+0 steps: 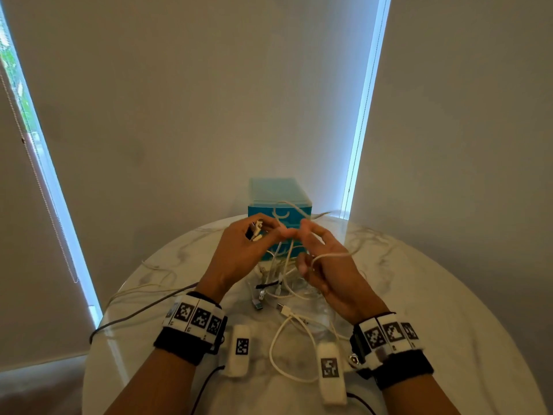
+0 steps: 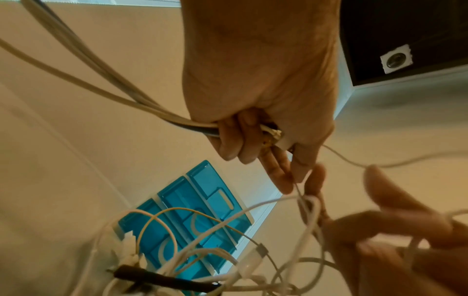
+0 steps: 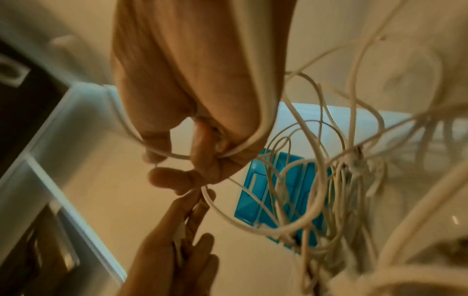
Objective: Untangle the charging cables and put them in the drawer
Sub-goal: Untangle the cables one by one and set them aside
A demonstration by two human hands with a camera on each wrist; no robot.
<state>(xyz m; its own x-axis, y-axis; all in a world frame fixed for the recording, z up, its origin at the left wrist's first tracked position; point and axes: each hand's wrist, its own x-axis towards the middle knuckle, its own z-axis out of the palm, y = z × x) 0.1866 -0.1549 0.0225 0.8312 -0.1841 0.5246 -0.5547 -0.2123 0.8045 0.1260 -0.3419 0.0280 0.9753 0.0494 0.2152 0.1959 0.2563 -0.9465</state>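
1. Left hand (image 1: 239, 253) — raised above the table, fingers curled round a bundle of cable ends and plugs (image 1: 255, 230); thumb and forefinger pinch a thin white strand.
2. Right hand (image 1: 321, 259) — fingertips meet the left, pinching the same strand; a white loop hangs over its fingers.
3. Tangle of white charging cables (image 1: 281, 283) hangs between the hands down to the round white marble table (image 1: 434, 295).
4. Small turquoise plastic drawer unit (image 1: 279, 205) stands just behind the hands, drawers closed.

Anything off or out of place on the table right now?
Only the expected mess: the white cables are still one knotted clump, partly lifted off the marble table. The left hand grips a bunch of cable ends; the right hand pinches a loop. The blue drawer unit looks closed. No damage shows.
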